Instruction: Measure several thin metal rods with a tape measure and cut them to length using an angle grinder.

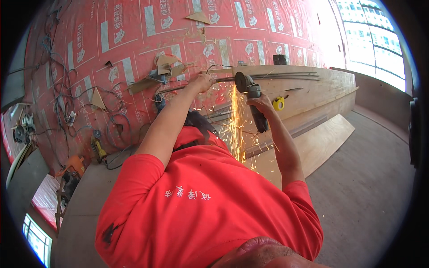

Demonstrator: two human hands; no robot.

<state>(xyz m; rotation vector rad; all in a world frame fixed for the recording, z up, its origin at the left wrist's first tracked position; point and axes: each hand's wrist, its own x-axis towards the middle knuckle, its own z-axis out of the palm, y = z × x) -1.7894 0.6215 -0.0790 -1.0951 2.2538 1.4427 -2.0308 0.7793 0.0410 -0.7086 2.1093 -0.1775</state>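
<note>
My right hand is wrapped round the body of a dark angle grinder. The grinder's disc touches a thin dark metal rod, and a stream of orange sparks falls from there toward my body. To the left of the disc, my left hand is closed on the same rod. More thin rods lie on a plywood board right of the disc. Just right of my right hand sits a yellow tape measure.
Printed red sheeting covers the floor ahead. Tangled cables spread over it at left, near a yellow power tool and an orange tool. Wood offcuts lie beyond my left hand. A pale plank rests at right.
</note>
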